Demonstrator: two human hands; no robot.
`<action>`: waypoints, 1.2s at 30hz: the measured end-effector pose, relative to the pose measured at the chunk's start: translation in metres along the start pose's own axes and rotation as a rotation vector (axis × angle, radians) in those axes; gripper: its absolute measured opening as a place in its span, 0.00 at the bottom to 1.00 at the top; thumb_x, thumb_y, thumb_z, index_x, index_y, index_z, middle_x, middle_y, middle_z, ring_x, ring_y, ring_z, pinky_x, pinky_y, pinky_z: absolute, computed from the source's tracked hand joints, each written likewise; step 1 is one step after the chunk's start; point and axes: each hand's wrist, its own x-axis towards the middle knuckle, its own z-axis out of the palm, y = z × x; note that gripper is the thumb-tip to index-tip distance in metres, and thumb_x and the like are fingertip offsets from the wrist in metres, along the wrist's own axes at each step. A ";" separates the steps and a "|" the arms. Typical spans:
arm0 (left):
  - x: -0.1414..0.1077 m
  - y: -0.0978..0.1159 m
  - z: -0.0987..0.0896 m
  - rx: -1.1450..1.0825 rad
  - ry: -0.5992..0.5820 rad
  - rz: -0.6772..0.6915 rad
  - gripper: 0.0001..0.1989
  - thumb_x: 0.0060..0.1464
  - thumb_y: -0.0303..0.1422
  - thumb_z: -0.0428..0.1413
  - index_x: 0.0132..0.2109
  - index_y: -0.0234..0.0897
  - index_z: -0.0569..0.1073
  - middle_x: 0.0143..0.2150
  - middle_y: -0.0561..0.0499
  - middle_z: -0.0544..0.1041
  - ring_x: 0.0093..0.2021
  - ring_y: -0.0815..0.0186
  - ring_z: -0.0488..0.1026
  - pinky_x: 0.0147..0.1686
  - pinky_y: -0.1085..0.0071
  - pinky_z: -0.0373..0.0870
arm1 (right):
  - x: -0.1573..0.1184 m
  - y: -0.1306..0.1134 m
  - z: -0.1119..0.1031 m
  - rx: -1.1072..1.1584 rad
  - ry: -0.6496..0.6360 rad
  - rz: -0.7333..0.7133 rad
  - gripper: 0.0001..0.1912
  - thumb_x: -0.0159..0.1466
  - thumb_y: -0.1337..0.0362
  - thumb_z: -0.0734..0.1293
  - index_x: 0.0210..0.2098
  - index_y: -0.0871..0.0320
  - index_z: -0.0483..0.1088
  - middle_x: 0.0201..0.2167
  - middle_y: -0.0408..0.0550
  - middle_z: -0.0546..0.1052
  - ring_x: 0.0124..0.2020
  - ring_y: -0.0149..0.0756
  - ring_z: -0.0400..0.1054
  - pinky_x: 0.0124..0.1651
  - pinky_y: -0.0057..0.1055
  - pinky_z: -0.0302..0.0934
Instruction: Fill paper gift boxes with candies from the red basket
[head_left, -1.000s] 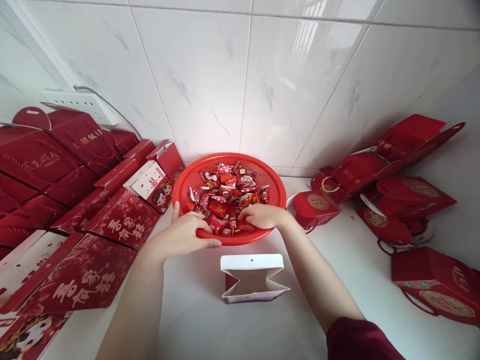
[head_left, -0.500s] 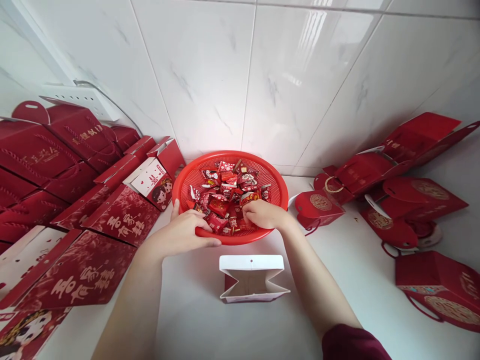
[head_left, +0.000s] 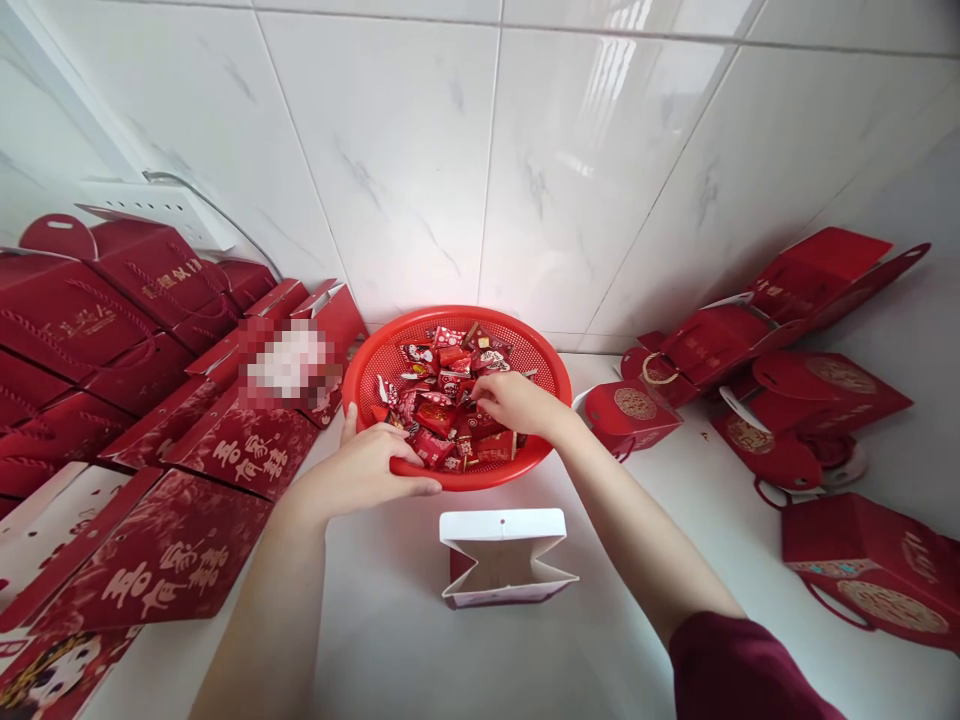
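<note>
Red-wrapped sweets (head_left: 436, 415) lie in a round red plastic basket (head_left: 551, 375) against the tiled wall. My left hand (head_left: 367, 465) grips the basket's front left rim, thumb along the outside. Over the right part of the sweets is my right hand (head_left: 517, 402), its fingers pinched together among the wrappers; what they hold, if anything, is hidden. In front of the basket an open paper box (head_left: 502, 560) stands upright on the white table, its white flap raised at the back and its inside facing up.
Rows of dark red gift boxes (head_left: 217, 440) fill the left side. Several red boxes with cord handles (head_left: 870, 570) stand at the right, one small red box (head_left: 632, 410) close to the basket. A white power strip (head_left: 169, 210) lies at the back left.
My right hand has lifted a little and shifted back over the sweets, its fingers now higher in the basket. My left hand keeps its place on the rim. The view has shifted slightly.
</note>
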 end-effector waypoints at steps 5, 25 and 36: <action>-0.003 0.007 -0.005 -0.002 -0.046 -0.038 0.22 0.50 0.58 0.55 0.35 0.48 0.82 0.41 0.52 0.81 0.55 0.52 0.71 0.66 0.46 0.17 | 0.047 -0.021 0.002 -0.149 -0.071 -0.072 0.12 0.69 0.68 0.59 0.49 0.60 0.70 0.48 0.55 0.77 0.48 0.42 0.72 0.49 0.32 0.61; -0.036 0.069 -0.014 -0.178 0.036 0.115 0.17 0.65 0.43 0.47 0.47 0.45 0.78 0.48 0.55 0.79 0.50 0.64 0.73 0.50 0.71 0.65 | -0.177 -0.073 -0.062 0.084 0.447 -0.003 0.12 0.71 0.62 0.61 0.54 0.51 0.66 0.45 0.46 0.77 0.40 0.36 0.73 0.39 0.30 0.67; -0.036 0.090 -0.002 -0.094 -0.047 0.220 0.17 0.56 0.43 0.58 0.50 0.43 0.76 0.47 0.51 0.79 0.47 0.59 0.75 0.45 0.70 0.67 | -0.196 -0.081 -0.049 0.436 0.504 -0.196 0.19 0.65 0.67 0.68 0.55 0.50 0.65 0.47 0.46 0.76 0.43 0.34 0.73 0.45 0.29 0.69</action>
